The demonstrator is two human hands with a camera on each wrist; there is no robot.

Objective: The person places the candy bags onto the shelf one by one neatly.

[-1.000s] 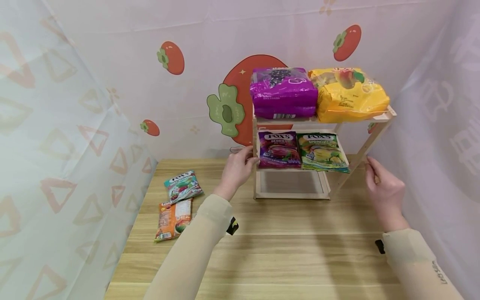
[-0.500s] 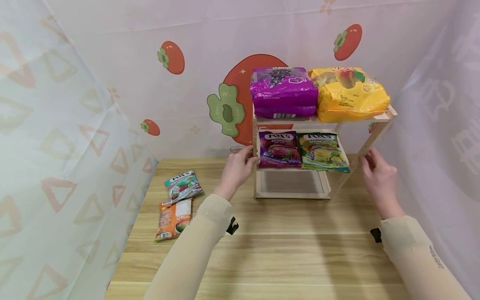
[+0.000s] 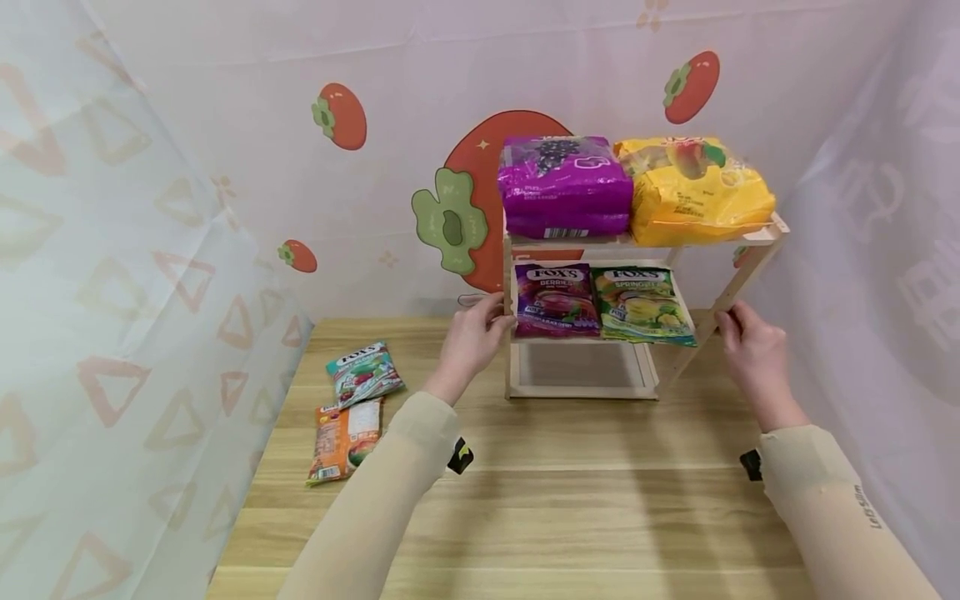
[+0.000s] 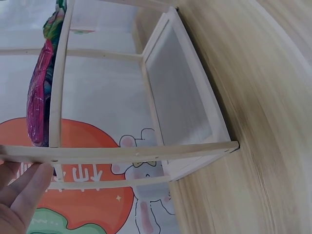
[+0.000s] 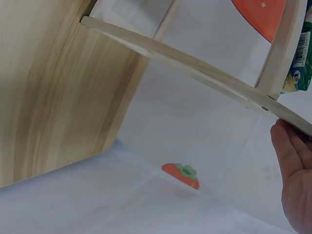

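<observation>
"fox's" is showing on three packets.
on the rack (image 3: 585,392), the purple packet (image 3: 557,302) is reading "fox's" and "berries", and the green packet (image 3: 642,305) "fox's" and "spring", its further letters blurring; the teal packet (image 3: 365,375) on the desk (image 3: 585,500) is carrying "fox's" over a blurred line; the right sleeve (image 3: 832,500) is bearing "lets slim"; barcodes are standing on the large purple bag (image 3: 566,196) and the orange packet (image 3: 336,437); small print is blurring on the yellow bag (image 3: 697,200); white characters are crossing the big red fruit print (image 4: 92,139), too partly hidden to read.

wood-grain tabletop (image 3: 570,517), pale backdrop (image 3: 435,58), red printed fruits (image 3: 348,121), triangle-patterned side cloth (image 3: 97,275)
</observation>
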